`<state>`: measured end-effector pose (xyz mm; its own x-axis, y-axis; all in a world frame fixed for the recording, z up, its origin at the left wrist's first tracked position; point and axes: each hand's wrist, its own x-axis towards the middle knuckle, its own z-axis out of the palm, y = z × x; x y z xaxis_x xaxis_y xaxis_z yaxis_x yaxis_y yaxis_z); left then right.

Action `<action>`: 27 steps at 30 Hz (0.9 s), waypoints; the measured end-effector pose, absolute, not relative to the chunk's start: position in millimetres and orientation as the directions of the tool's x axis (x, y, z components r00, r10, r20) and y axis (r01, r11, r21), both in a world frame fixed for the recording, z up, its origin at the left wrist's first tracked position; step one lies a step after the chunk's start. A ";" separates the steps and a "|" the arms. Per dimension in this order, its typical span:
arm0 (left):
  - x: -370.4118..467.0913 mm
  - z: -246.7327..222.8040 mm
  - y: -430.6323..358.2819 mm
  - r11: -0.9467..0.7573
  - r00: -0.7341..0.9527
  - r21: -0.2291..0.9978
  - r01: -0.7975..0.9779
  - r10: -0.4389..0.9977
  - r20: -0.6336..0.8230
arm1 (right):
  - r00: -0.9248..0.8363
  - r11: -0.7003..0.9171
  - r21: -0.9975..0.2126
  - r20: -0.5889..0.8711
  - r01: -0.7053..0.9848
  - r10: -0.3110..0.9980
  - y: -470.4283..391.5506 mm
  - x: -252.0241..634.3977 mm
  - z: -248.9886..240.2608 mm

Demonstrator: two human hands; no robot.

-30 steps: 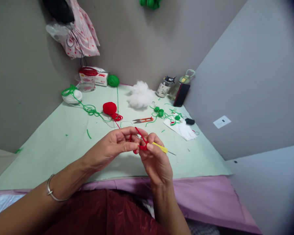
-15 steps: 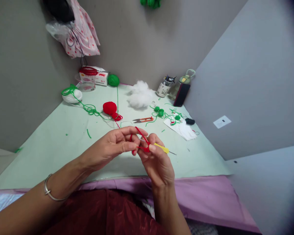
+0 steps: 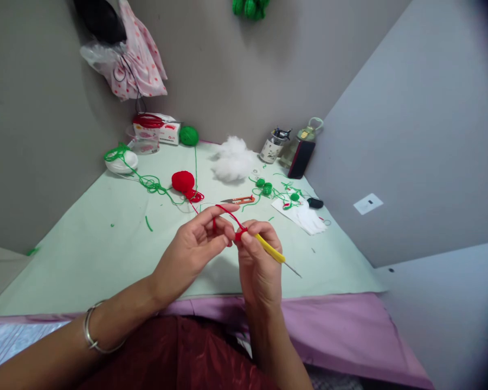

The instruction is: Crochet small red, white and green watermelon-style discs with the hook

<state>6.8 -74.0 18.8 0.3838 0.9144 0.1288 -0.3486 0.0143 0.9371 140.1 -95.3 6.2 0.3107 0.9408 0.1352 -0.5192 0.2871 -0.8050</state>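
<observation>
Right hand (image 3: 262, 260), fingers clamped on yellow hook (image 3: 270, 249) and red piece (image 3: 241, 234); left hand (image 3: 195, 244), fingers slightly apart, red yarn over 1, nearer red ball (image 3: 183, 182).

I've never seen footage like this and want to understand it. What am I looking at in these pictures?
No machine here: a person works barehanded, filmed by one camera worn on the head, facing forward and down. All the pictures come from it. The right hand holds a slim yellow-handled metal tool and pinches a small red yarn piece. A thin red yarn strand runs over the index finger of the left hand. On the pale green tabletop lie a round red yarn ball, fluffy white fibre, orange-handled metal snips and tangled green yarn.
</observation>
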 end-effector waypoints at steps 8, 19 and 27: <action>10.8 14.4 -83.8 0.140 0.373 0.894 -0.425 0.927 0.031 | 0.388 0.440 -0.831 0.302 -0.340 0.871 -99.8 137.1 0.3; 16.5 24.9 -81.1 0.227 0.298 0.830 -0.509 0.951 -0.078 | 0.328 0.493 -0.850 0.420 -0.184 0.846 -105.1 139.3 -5.8; 12.6 23.8 -81.4 0.179 0.282 0.845 -0.504 0.959 -0.035 | 0.392 0.523 -0.838 0.538 0.156 0.746 -113.1 143.8 -11.4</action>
<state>12.6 -81.4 23.8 0.2815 0.9589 -0.0348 -0.5042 0.1787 0.8449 143.8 -113.1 -11.4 0.3918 0.7463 0.5381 0.1557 0.5226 -0.8382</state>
